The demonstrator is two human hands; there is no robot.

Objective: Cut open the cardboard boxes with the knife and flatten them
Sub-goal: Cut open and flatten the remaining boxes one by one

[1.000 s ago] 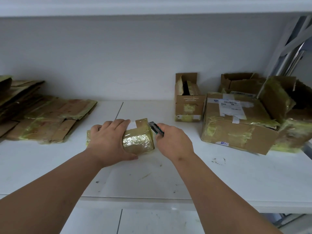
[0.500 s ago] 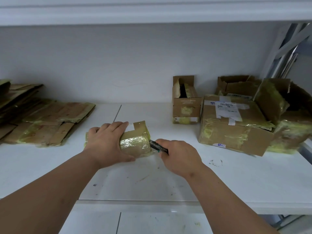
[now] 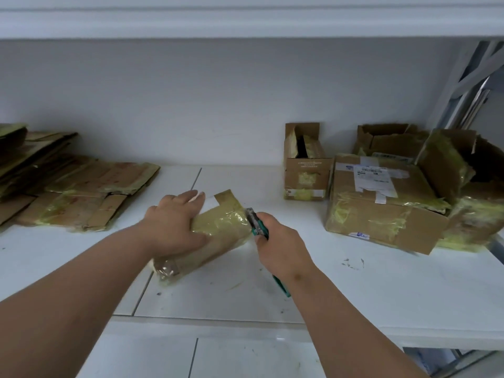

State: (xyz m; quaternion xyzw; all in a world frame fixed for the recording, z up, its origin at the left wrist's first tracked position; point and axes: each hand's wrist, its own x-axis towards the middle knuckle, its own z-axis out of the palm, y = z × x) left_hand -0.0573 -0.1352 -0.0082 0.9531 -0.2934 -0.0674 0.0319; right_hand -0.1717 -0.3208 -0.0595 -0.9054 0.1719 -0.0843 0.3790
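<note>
A small cardboard box [image 3: 218,236] wrapped in shiny yellowish tape lies on the white shelf [image 3: 354,290], turned at an angle. My left hand [image 3: 171,227] lies over its left part, fingers stretched across the top and thumb against the near side. My right hand [image 3: 281,246] grips a green utility knife [image 3: 256,225]. The knife's head sits against the box's right end. The handle's tail sticks out below my wrist.
Flattened cardboard [image 3: 76,192] is stacked at the left. A small open box [image 3: 304,165] stands at the back. A large taped box with a label [image 3: 381,203] and torn open boxes [image 3: 469,186] crowd the right. A metal frame [image 3: 474,85] rises at far right.
The small box has been turned so its near end swings toward me. My right hand with the knife has stayed at the box's right end, now held more upright.
</note>
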